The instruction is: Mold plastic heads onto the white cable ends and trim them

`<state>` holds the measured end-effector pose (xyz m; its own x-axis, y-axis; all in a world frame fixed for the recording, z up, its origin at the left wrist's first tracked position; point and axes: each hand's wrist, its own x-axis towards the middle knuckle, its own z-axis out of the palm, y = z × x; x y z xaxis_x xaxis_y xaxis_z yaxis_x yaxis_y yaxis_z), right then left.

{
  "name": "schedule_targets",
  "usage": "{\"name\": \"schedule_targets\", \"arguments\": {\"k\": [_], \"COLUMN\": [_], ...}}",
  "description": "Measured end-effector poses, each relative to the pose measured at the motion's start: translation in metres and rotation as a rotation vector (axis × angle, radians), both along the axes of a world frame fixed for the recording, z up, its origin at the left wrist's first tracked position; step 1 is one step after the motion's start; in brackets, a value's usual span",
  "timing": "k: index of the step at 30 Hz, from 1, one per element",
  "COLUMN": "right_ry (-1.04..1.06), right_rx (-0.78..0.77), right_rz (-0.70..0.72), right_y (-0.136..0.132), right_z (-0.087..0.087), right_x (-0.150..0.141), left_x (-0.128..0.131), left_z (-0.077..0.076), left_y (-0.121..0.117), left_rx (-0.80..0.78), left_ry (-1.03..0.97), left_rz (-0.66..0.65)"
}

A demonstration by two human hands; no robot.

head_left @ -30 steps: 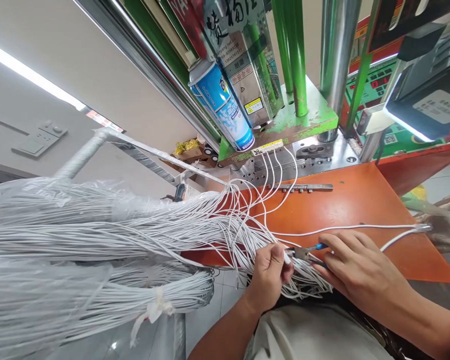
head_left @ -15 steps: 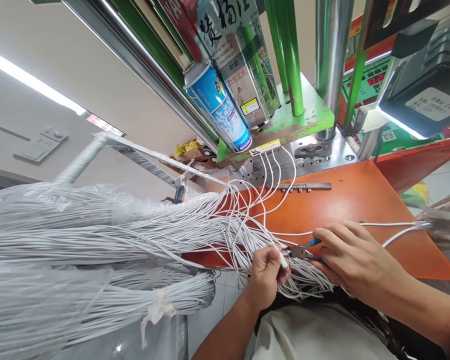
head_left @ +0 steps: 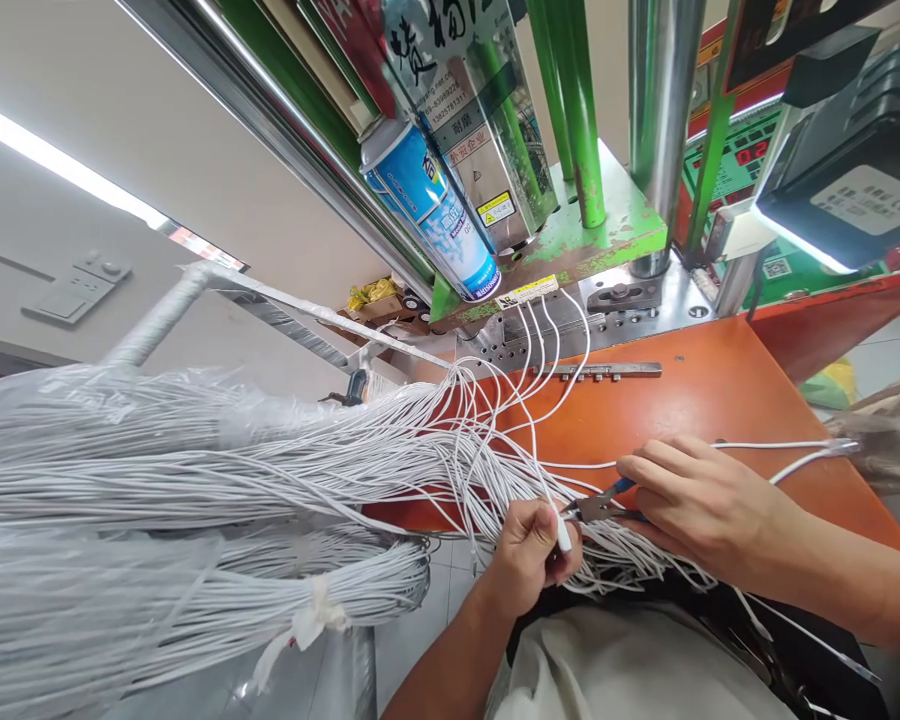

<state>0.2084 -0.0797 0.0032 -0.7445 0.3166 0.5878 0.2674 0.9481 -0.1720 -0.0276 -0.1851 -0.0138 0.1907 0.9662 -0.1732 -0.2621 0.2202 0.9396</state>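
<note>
White cables (head_left: 270,475) are lying in a heap. The left hand (head_left: 526,556) is pinching a white cable end (head_left: 565,537), thumb on top, above the heap. Pliers (head_left: 591,507) are poking close beside it, maybe snipping; the next move is probably needing steady fingers. The right hand (head_left: 709,500) is curling round the handles, knuckles up.

The left hand (head_left: 526,556) grips a cable end (head_left: 564,536), the right hand (head_left: 709,505) holds pliers (head_left: 594,507) at it, and bundled cables (head_left: 330,472) lie alongside.

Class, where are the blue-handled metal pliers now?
In the head view's lower half, right of centre, the blue-handled metal pliers are in the right grip, tips beside the thick white cable end in the left grip.
</note>
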Motion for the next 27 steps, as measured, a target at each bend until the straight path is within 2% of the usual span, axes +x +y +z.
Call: {"name": "schedule_targets", "arguments": {"k": [8, 12, 19, 24, 27], "right_ry": [-0.038, -0.018, -0.016, -0.019, -0.002], "right_rx": [0.039, 0.051, -0.004, -0.058, -0.097], "right_rz": [0.070, 0.039, -0.041, -0.054, -0.065], "right_y": [0.002, -0.002, -0.006, -0.009, -0.013], "right_z": [0.002, 0.000, -0.005, -0.006, -0.007], "right_x": [0.002, 0.001, -0.003, -0.009, -0.011], "left_x": [-0.007, -0.002, 0.007, 0.004, 0.000], "left_z": [0.005, 0.006, 0.000, -0.005, -0.007], "left_y": [-0.001, -0.002, -0.005, -0.008, -0.011], "left_rx": [-0.082, -0.114, -0.141, -0.080, -0.056], "left_ry": [-0.008, -0.001, -0.127, -0.089, 0.001], "left_rz": [-0.096, -0.066, -0.004, 0.039, 0.027]}}
